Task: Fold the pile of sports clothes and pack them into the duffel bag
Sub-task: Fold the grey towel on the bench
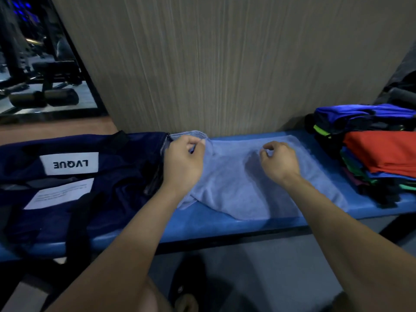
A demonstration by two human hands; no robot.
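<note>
A light blue garment lies spread on the blue bench in the middle. My left hand pinches its far left corner beside the bag. My right hand hovers over the garment's far middle with fingers curled; whether it pinches cloth I cannot tell. The navy duffel bag, with a white LVQUE label, lies flat on the bench's left part. A pile of sports clothes, with an orange one on top and blue ones behind, sits at the right end.
A wood-grain wall panel rises right behind the bench. A mirror at the far left shows gym equipment. Grey floor and a dark shoe lie below the bench's front edge.
</note>
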